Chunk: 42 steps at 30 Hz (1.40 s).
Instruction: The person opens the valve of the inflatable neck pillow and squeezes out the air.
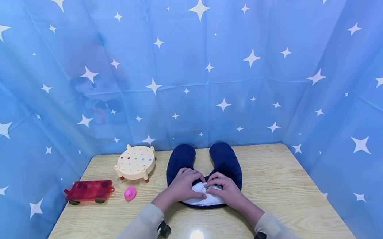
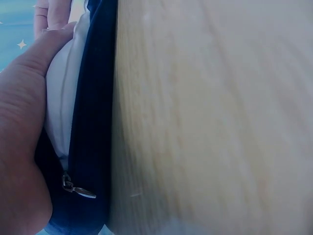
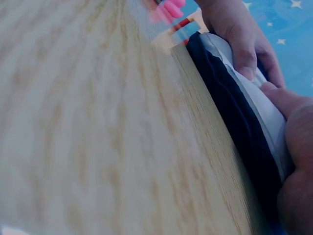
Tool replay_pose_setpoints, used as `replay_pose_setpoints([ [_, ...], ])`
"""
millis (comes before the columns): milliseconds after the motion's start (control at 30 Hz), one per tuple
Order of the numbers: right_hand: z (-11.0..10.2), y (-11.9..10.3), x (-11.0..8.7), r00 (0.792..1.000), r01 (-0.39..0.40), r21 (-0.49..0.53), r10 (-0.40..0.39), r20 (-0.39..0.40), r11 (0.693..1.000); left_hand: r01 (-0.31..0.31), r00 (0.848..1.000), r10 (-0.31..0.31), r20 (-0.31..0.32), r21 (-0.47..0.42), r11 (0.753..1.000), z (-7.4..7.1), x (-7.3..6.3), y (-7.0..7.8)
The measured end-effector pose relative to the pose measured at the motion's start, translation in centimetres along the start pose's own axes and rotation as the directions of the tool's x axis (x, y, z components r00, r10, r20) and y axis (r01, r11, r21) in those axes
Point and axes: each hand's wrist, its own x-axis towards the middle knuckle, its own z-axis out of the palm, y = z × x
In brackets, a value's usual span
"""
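Observation:
A navy U-shaped neck pillow point(image 1: 228, 164) lies on the table, its two ends pointing away from me. Along its near curve the cover is unzipped and a white inner pillow point(image 1: 213, 200) shows through. From the left, my left hand point(image 1: 184, 184) grips the white inner with fingers and thumb curled. My right hand point(image 1: 227, 190) pinches at the same white part from the other side, its fingertips close to the left ones. In the left wrist view a metal zipper pull point(image 2: 80, 190) hangs at one end of the opening. What lies under the fingertips is mostly hidden.
To the left stand a round cream toy table point(image 1: 136, 162) with coloured dots, a small pink rubber toy point(image 1: 130, 193) and a translucent red toy wagon point(image 1: 89, 190) on wheels. A blue star-patterned curtain point(image 1: 188, 68) encloses the wooden table point(image 1: 282, 201) at the back and sides.

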Motion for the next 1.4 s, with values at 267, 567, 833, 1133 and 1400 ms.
replay_pose_setpoints([
  [267,-0.03,0.0,0.06,1.0,-0.007,0.003,0.007,0.005,1.0,0.002,1.0,-0.002,0.003,0.01,1.0,0.08,0.01,-0.02],
  [567,-0.02,0.22,0.04,1.0,-0.001,-0.005,0.001,0.01,1.0,0.011,1.0,-0.011,0.017,0.011,1.0,0.08,0.01,0.12],
  [833,0.02,0.29,0.05,1.0,0.002,-0.014,-0.001,0.008,1.0,0.018,1.0,-0.018,0.02,0.014,1.0,-0.1,-0.04,0.43],
  [1133,0.08,0.39,0.14,1.0,0.011,-0.008,-0.011,0.005,1.0,0.022,1.0,-0.022,0.012,0.011,1.0,-0.17,-0.09,0.46],
  [1400,0.18,0.41,0.2,1.0,0.029,-0.006,-0.029,-0.001,1.0,0.019,1.0,-0.019,0.013,0.011,1.0,-0.14,-0.08,0.4],
])
